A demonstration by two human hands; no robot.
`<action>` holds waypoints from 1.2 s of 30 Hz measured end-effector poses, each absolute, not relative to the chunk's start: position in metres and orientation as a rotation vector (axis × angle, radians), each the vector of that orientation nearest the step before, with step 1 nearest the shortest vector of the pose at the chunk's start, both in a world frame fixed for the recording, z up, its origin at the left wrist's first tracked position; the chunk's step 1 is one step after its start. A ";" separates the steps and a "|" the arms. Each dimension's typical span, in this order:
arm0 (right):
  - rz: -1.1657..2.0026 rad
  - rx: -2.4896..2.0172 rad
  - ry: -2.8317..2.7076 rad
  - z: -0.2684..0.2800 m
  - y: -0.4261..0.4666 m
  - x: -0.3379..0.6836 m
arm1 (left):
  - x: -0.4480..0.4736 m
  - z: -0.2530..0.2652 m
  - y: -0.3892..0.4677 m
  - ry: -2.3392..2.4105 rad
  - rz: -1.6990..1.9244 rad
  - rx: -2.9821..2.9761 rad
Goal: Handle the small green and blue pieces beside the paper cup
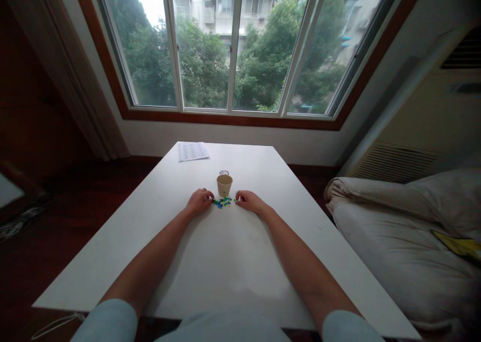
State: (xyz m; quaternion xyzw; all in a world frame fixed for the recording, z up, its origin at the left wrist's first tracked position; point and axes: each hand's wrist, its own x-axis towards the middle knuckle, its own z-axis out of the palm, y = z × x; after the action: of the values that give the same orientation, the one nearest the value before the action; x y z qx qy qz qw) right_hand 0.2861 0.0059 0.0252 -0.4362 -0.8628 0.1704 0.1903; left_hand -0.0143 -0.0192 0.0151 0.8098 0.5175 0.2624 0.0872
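Observation:
A loose pile of small blue, green and yellow pieces [222,202], like beads, lies on the white table right in front of a tan paper cup [224,186]. The cup stands upright and its inside bottom is hidden. At the pile's left edge, my left hand [200,202] rests with thumb and fingertips drawn together; whatever is between them is too small to make out. Opposite it, my right hand [249,201] is closed in a pinch, with a small green piece [235,200] showing at its fingertips.
Behind the cup lies a thin dark loop [224,172]. Printed sheets of paper [193,151] are at the table's far left corner. The white table [225,262] reaches towards a wide window. A sofa [383,241] with a pale cover stands along the right side.

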 end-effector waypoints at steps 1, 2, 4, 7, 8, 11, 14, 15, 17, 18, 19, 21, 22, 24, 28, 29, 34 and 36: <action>0.467 -1.219 -2.422 0.025 0.005 0.286 | -0.014 0.015 -0.019 1.543 0.778 2.411; 0.456 -1.213 -2.417 0.024 0.005 0.285 | -0.014 0.016 -0.020 1.547 0.774 2.410; 0.437 -1.197 -2.410 0.024 0.004 0.284 | -0.013 0.016 -0.021 1.555 0.769 2.407; 0.406 -1.146 -2.416 0.023 0.003 0.280 | -0.013 0.018 -0.022 1.557 0.773 2.412; 0.398 -1.123 -2.424 0.022 0.003 0.278 | -0.013 0.018 -0.022 1.557 0.774 2.413; 0.404 -1.068 -2.455 0.022 0.003 0.272 | -0.013 0.019 -0.022 1.570 0.765 2.404; 0.409 -1.065 -2.467 0.022 0.002 0.267 | -0.012 0.020 -0.022 1.575 0.758 2.400; 0.406 -1.077 -2.463 0.022 0.001 0.266 | -0.012 0.020 -0.022 1.573 0.761 2.400; 0.392 -1.114 -2.444 0.022 0.000 0.265 | -0.012 0.020 -0.023 1.571 0.764 2.395; 0.380 -1.129 -2.430 0.022 0.000 0.264 | -0.011 0.020 -0.023 1.571 0.763 2.392; 0.368 -1.137 -2.417 0.022 -0.001 0.264 | -0.011 0.021 -0.023 1.574 0.759 2.389; 0.343 -1.134 -2.398 0.022 -0.002 0.264 | -0.011 0.021 -0.023 1.579 0.755 2.386; 0.328 -1.132 -2.389 0.022 -0.003 0.263 | -0.011 0.021 -0.024 1.580 0.757 2.387; 0.295 -1.139 -2.368 0.022 -0.005 0.262 | -0.012 0.021 -0.023 1.573 0.763 2.391; 0.224 -1.197 -2.327 0.021 -0.008 0.260 | -0.012 0.021 -0.023 1.557 0.767 2.394; 0.214 -1.209 -2.326 0.020 -0.008 0.259 | -0.012 0.020 -0.023 1.561 0.767 2.389; 0.200 -1.208 -2.331 0.017 -0.006 0.260 | -0.012 0.020 -0.023 1.576 0.771 2.385; 0.197 -1.217 -2.316 0.016 -0.004 0.261 | -0.012 0.020 -0.023 1.578 0.768 2.386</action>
State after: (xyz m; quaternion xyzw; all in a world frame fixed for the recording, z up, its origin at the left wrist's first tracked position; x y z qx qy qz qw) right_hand 0.2611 -0.0043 0.0159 -0.4485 -0.8532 0.0726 0.2562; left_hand -0.0117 -0.0232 0.0202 0.8023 0.5306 0.2584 0.0897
